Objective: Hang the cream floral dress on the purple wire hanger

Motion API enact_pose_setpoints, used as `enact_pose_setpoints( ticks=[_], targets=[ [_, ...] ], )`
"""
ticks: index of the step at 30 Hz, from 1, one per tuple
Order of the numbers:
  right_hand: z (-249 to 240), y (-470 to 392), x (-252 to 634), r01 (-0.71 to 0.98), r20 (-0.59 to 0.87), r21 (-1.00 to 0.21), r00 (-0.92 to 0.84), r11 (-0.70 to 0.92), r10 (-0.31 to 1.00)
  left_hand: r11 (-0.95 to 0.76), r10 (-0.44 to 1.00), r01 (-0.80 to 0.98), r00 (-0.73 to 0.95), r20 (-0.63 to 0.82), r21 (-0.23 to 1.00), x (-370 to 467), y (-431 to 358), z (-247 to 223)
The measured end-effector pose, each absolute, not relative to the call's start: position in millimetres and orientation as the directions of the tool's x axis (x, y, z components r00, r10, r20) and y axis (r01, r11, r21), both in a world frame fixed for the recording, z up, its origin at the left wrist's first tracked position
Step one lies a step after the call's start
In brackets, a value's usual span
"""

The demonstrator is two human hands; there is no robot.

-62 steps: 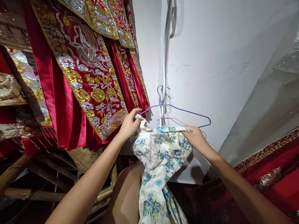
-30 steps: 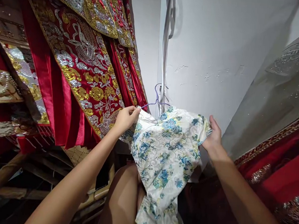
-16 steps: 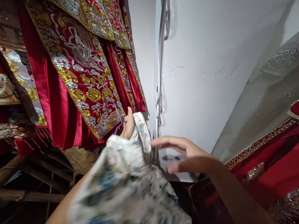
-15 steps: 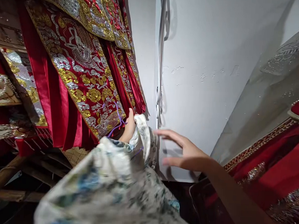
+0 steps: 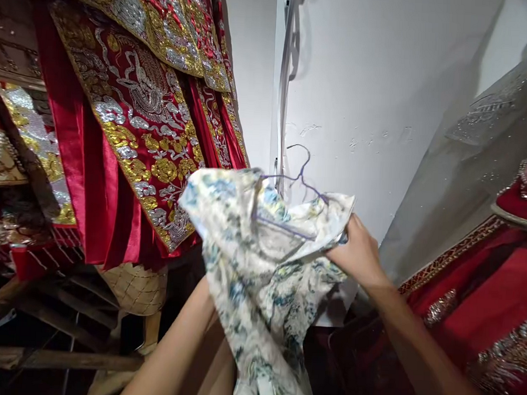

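Observation:
A white garment (image 5: 243, 249) with a blue and green floral print hangs in front of me; whether it is a dress or a shirt I cannot tell. Inside its neck opening is a thin purple hanger (image 5: 284, 225), its hook pointing up and free of any rail. My right hand (image 5: 358, 249) grips the garment at its right shoulder, thumb on top and the other fingers hidden by cloth. My left forearm (image 5: 185, 341) reaches up behind the left side of the fabric, which covers that hand. The garment's lower part drapes down between my arms.
A red costume (image 5: 160, 139) with gold and silver embroidery hangs at the left. Below it are wooden poles (image 5: 56, 360) and a woven tan object (image 5: 137, 288). White wall panels (image 5: 353, 78) meet ahead. At the right hang a red beaded dress (image 5: 493, 280) and sheer sparkling fabric (image 5: 464, 149).
The garment has risen and spread out, and the purple hanger now sits in its neck. My right hand, free and open before, now holds the right shoulder. My left hand has gone behind the cloth.

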State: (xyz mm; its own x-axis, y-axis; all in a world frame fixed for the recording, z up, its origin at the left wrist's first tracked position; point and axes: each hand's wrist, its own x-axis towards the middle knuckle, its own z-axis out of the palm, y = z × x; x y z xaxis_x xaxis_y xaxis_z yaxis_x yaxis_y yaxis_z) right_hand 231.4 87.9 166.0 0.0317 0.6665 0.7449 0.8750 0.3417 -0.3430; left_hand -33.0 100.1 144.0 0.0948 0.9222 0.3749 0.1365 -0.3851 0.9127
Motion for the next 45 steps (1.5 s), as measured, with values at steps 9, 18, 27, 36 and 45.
enact_pose_setpoints(
  ticks=[9, 18, 27, 36, 45],
  targets=[
    [196, 111, 226, 0.887, 0.722, -0.153, -0.201, 0.436, 0.662, 0.010, 0.982, -0.498, -0.160, -0.103, 0.867, -31, 44, 63],
    [115, 48, 192, 0.444, 0.642, -0.522, -0.357, 0.728, 0.678, 0.037, 0.964, -0.538, -0.202, -0.171, 0.842, -23, 14, 19],
    [26, 4, 123, 0.199, 0.256, -0.943, -0.071, 0.266, 0.964, -0.106, 0.987, -0.298, -0.151, 0.062, 0.949, -18, 4, 8],
    [22, -3, 131, 0.189, 0.254, -0.940, -0.161, 0.283, 0.954, -0.122, 0.954, -0.121, -0.289, 0.082, 0.985, -23, 5, 1],
    [45, -10, 143, 0.267, 0.315, -0.888, -0.237, 0.374, 0.919, -0.393, 0.816, 0.327, -0.307, 0.490, 0.859, 13, -20, 22]
  ],
)
